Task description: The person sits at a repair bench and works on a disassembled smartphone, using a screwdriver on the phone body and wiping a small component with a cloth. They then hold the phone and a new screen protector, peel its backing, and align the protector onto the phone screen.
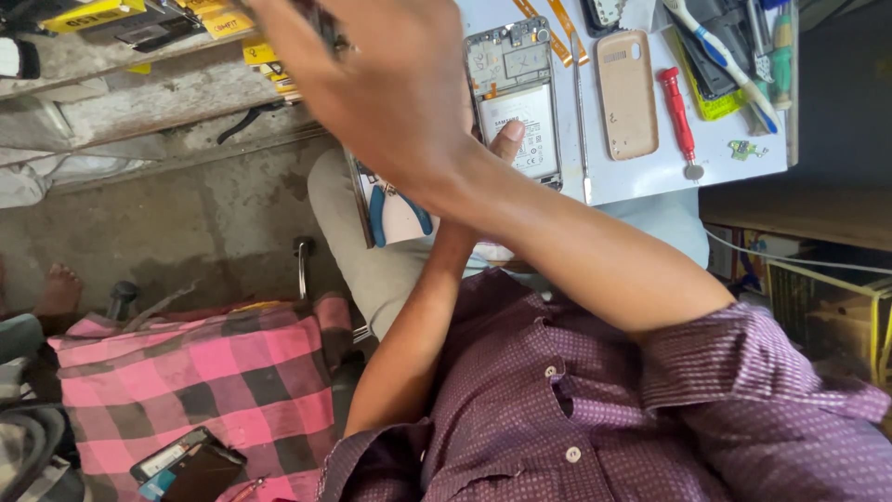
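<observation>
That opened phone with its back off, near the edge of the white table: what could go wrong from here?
The opened phone is steadied only by the left hand, thumb on its lower part, so it might slip. The right hand reaches across in front of it and hides part of it, so a bump seems possible. The red screwdriver lies loose beside the tan phone cover and could roll.

My white work board (pixel 641 177) is pretty crowded: an opened phone (pixel 517 93) with its back off, a tan phone cover (pixel 626 93) beside it, a red screwdriver (pixel 679 119), a toothbrush (pixel 720 58), orange ribbon strips (pixel 557 28) and blue-handled pliers (pixel 379 212) at the near edge. Down on the pink checked cloth (pixel 232 381) lies another phone (pixel 186 463).
</observation>
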